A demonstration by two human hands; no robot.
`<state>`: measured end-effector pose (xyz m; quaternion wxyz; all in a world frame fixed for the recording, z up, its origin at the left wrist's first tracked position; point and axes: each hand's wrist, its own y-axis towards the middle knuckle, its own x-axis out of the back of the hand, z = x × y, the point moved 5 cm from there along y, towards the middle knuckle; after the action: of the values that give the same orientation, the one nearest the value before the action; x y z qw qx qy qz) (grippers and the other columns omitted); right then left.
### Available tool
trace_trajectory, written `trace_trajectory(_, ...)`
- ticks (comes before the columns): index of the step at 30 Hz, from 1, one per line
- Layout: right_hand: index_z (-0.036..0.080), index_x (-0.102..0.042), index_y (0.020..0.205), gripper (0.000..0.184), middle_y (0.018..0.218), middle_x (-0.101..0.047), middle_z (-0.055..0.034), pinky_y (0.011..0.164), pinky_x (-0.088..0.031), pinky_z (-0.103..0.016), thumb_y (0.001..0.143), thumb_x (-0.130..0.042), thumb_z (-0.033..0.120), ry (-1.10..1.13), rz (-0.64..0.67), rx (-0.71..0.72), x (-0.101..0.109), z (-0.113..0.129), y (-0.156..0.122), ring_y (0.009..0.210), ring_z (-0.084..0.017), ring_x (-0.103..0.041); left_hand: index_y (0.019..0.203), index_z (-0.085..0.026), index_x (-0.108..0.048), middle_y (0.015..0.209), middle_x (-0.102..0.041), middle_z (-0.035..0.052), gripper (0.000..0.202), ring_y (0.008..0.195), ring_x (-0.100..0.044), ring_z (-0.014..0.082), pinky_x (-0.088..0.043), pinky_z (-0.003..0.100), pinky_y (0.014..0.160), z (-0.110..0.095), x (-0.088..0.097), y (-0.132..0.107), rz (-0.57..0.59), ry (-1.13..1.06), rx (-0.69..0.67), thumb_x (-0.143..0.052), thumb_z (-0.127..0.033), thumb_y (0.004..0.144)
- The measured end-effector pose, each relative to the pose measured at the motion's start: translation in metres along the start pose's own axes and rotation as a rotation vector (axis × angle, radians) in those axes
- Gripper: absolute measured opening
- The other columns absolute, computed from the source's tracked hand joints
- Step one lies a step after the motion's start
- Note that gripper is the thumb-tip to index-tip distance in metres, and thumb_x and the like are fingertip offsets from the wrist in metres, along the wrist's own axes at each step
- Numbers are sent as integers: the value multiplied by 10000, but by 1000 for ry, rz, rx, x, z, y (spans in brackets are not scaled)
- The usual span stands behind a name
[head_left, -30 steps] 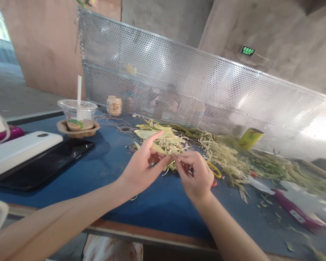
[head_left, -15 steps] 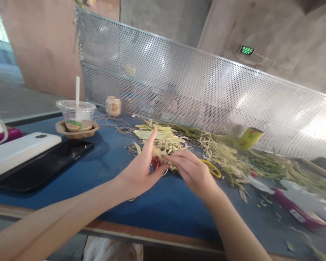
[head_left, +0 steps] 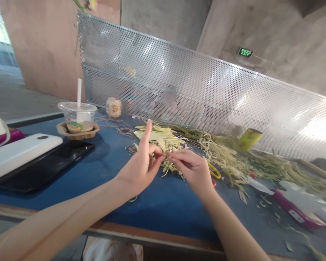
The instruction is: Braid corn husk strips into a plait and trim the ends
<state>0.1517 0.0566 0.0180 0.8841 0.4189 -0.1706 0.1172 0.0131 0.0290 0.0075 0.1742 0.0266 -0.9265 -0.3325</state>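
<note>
My left hand is closed at the fingertips on a pale green strip of corn husk, with one digit pointing up. Opposite it, my right hand pinches the same strip's lower end, and the two sets of fingertips almost meet. The strip tapers down into the pinch. Behind and below the fingers lies a pale, knobbly braided husk piece, partly covered by the hands. Flat, wider husks rest just beyond it. A yellow loop handle shows beside my right hand.
Shredded husk spreads rightward, near a yellow-green tube and a purple-and-white tool. At left are a black phone, a white device and a lidded cup. A perforated metal panel borders the blue table.
The husk strip between my fingers now stands more upright. My right fingertips have drawn slightly right and turned, and more of the braided piece shows beneath. My left hand stays nearly in place.
</note>
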Motion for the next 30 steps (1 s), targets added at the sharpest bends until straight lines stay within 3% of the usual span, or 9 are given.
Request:
trace_trajectory(3,253,-704,906,250,803,-671,-31,625,-510,-248,764,-563,104,-54,-27,129,1,9,-2,710,-131,-608,1407,-199,87,772,-590,15,857,589,-507,131,-434,266,584,1,1,1,-8,-57,78,-513,-220,795)
trace_trajectory(6,256,-703,909,258,794,-672,-27,632,-513,-246,771,-555,96,-78,-64,161,3,12,-3,711,-131,-611,1406,-198,66,754,-545,-4,837,591,-502,111,-429,238,548,0,-2,1,27,-133,122,-509,-231,799)
trace_trajectory(10,263,-669,997,284,849,-668,-30,669,-514,-258,815,-507,117,-118,-4,187,0,12,-4,763,-135,-614,1407,-206,15,690,-491,-38,841,558,-471,93,-390,214,495,3,-3,3,27,-242,200,-544,-238,779)
trace_trajectory(14,246,-679,974,270,808,-661,-32,655,-513,-248,816,-504,115,-117,30,248,-2,16,-6,732,-128,-609,1404,-171,-23,646,-478,-55,847,578,-474,97,-390,222,531,6,-4,4,41,-353,269,-564,-215,754)
trace_trajectory(18,258,-705,908,264,751,-668,-22,622,-513,-247,765,-555,94,-4,23,107,-3,10,-3,692,-129,-608,1405,-173,0,673,-472,-42,827,658,-487,113,-420,242,613,5,-4,3,60,-313,192,-531,-186,771)
trace_trajectory(25,272,-731,787,191,621,-643,9,456,-443,-210,681,-645,139,330,-73,-224,-7,-12,-5,486,-81,-508,1399,-206,117,755,-483,-7,791,694,-490,133,-433,271,671,1,-7,2,164,-7,11,-439,-205,836)
trace_trajectory(27,267,-732,786,183,605,-636,9,445,-437,-210,687,-639,145,340,-58,-242,-7,-12,-6,469,-78,-493,1399,-212,121,768,-484,-2,773,687,-484,136,-431,283,695,0,-7,3,190,32,-9,-420,-212,848)
trace_trajectory(30,269,-726,837,246,684,-656,-7,531,-482,-225,723,-583,105,215,-43,-98,-3,0,-5,564,-98,-556,1399,-222,123,806,-479,10,747,712,-483,142,-429,291,719,-2,-7,2,211,27,-18,-396,-224,862)
